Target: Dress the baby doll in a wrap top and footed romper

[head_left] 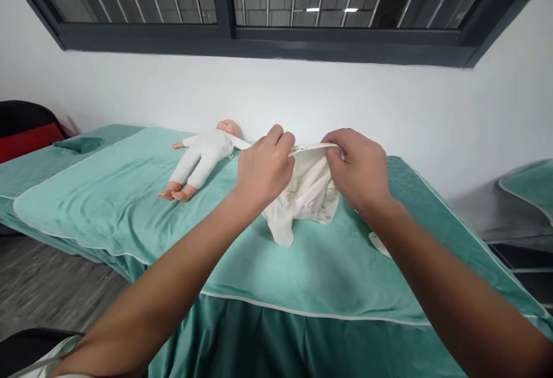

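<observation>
A small cream-white baby garment hangs between my two hands, its upper edge stretched taut. My left hand is closed on one end of that edge, and my right hand pinches the other end. One footed or sleeve-like part of the cloth hangs lowest, just over the bed; which part it is I cannot tell. To the left of my hands a baby doll in a white suit lies on its back, bare feet toward me. A white item lies partly hidden behind my right forearm.
A green cover with pale piping spreads over the bed. Behind it rises a white wall under a dark-framed window. At the far left stands a black and red chair; another green-covered surface is at right.
</observation>
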Demonstrator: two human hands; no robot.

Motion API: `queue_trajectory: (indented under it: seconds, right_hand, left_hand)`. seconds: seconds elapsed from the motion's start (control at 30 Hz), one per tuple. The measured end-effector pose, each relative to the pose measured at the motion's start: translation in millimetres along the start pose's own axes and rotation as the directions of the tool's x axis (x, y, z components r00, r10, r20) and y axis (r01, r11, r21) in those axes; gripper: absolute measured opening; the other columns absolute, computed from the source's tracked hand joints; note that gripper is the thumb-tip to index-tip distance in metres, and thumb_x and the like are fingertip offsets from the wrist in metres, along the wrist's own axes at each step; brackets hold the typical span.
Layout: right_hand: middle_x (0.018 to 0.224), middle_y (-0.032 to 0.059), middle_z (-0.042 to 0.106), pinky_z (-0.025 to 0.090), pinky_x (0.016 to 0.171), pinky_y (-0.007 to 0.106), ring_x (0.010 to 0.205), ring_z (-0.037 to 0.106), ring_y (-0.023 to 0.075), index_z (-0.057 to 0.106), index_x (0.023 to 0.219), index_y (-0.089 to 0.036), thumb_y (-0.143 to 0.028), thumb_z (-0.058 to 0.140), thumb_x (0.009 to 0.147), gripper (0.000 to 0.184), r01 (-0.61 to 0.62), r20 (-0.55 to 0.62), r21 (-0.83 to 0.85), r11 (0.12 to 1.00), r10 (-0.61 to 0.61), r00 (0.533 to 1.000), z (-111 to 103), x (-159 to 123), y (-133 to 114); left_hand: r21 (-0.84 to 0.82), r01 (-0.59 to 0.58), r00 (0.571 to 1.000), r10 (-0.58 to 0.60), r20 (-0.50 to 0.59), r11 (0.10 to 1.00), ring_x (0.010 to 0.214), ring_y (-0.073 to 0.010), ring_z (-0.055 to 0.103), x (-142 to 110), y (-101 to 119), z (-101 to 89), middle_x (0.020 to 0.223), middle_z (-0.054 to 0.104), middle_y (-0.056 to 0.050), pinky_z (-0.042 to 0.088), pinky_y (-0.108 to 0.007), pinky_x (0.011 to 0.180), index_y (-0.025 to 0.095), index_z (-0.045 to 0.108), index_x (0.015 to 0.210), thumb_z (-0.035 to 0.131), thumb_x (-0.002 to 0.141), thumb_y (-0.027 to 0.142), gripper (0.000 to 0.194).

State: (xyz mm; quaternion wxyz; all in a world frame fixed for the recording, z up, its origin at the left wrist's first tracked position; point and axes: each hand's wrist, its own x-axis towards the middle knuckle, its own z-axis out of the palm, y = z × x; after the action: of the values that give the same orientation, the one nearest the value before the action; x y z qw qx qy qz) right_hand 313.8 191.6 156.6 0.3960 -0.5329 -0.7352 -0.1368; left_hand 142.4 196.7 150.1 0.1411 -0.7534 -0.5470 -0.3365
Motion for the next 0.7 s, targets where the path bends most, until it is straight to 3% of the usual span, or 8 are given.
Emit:
queue_trajectory:
  seconds: [0.17,0.3,0.4,0.47,0.6,0.7]
  right_hand:
    - [0.085,0.0025,0.073,0.038,0.065,0.030,0.076,0.061,0.0214,0.073,0.087,-0.023,-0.010,0.045,0.075,0.033,-0.156,0.147,-0.017,0.988,0.157,0.977,-7.5,4.0,21.5]
    - [0.077,0.0023,0.071,0.042,0.063,0.030,0.070,0.060,0.0199,0.074,0.085,-0.021,-0.012,0.047,0.073,0.031,-0.340,0.134,0.171,0.925,0.320,0.938,-15.8,2.6,38.9]
    - [0.080,0.0029,0.071,0.044,0.066,0.029,0.074,0.061,0.0196,0.074,0.083,-0.021,-0.014,0.048,0.074,0.029,-0.411,0.146,0.230,0.882,0.387,0.911,-23.6,-1.8,51.3]
    - [0.081,0.0036,0.071,0.044,0.066,0.029,0.074,0.061,0.0190,0.074,0.083,-0.021,-0.015,0.047,0.075,0.029,-0.443,0.162,0.232,0.866,0.414,0.896,-27.1,-4.0,60.1]
    - [0.076,0.0034,0.070,0.043,0.061,0.028,0.068,0.060,0.0183,0.076,0.086,-0.020,-0.016,0.048,0.073,0.031,-0.477,0.247,0.191,0.858,0.428,0.869,-21.4,0.8,79.5]
    - [0.075,0.0036,0.071,0.046,0.065,0.030,0.070,0.063,0.0202,0.076,0.086,-0.019,-0.016,0.049,0.073,0.030,-0.473,0.340,0.080,0.877,0.422,0.840,2.0,11.3,91.7]
  left_hand:
    - [0.080,0.082,0.997,-0.082,-0.001,0.993,0.087,-0.0230,0.062,0.6,-25.7,5.2,0.116,0.062,-0.007,0.041,-0.032,0.060,0.024,0.061,0.102,0.048,0.087,0.014,0.022]
    - [-0.098,0.180,0.982,-0.185,-0.039,0.979,0.093,-0.0228,0.064,-1.4,-51.1,12.6,0.109,0.068,-0.005,0.046,-0.033,0.072,0.023,0.062,0.099,0.049,0.087,0.019,0.018]
    - [-0.276,0.255,0.966,-0.255,0.036,0.927,0.092,-0.0224,0.064,-3.2,-66.7,10.3,0.101,0.072,-0.003,0.048,-0.033,0.080,0.023,0.064,0.101,0.050,0.089,0.029,0.020]
    - [-0.302,0.307,0.952,-0.286,0.111,0.903,0.091,-0.0235,0.065,-1.7,-73.4,5.0,0.097,0.073,-0.004,0.049,-0.034,0.082,0.023,0.066,0.102,0.050,0.089,0.036,0.024]
    - [-0.123,0.360,0.920,-0.329,0.214,0.925,0.089,-0.0291,0.066,10.8,-82.4,3.8,0.094,0.074,-0.008,0.048,-0.038,0.078,0.023,0.069,0.100,0.054,0.086,0.038,0.026]
    - [0.067,0.319,0.911,-0.326,0.253,0.945,0.088,-0.0326,0.066,21.6,-85.9,25.2,0.094,0.072,-0.013,0.048,-0.040,0.074,0.022,0.068,0.105,0.050,0.088,0.035,0.027]
